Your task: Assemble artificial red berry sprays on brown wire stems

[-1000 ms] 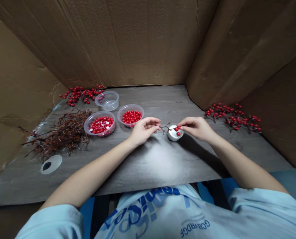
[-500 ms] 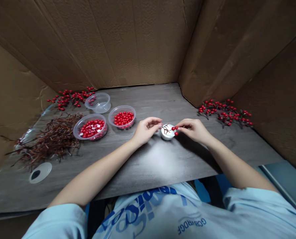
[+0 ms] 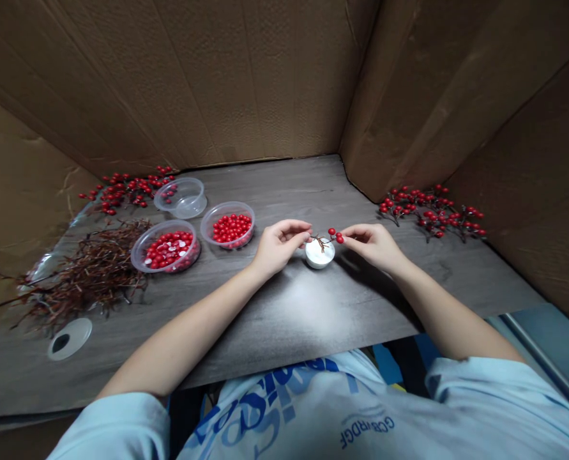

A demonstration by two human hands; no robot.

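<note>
Left grip (image 3: 282, 245) and right grip (image 3: 375, 244) pinched closed on berried twig (image 3: 323, 243), shirt (image 3: 332, 409) lettered "GCBVRDGF".

a makeshift craft workspace, with brown cardboard walls (image 3: 207, 83) across the top and sides, and craft supplies on a grey wood-look tabletop (image 3: 274, 332) below

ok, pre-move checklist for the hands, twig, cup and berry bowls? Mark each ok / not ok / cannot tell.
1. Left hand pinching the twig: ok
2. Right hand pinching the red berry at its fingertips: ok
3. White cup upright on the table: ok
4. Leftmost berry bowl holding berries only: not ok, white bits mixed in
5. Other berry bowl stocked: ok
6. White stuff from cup on twig tips: cannot tell, too small
</note>
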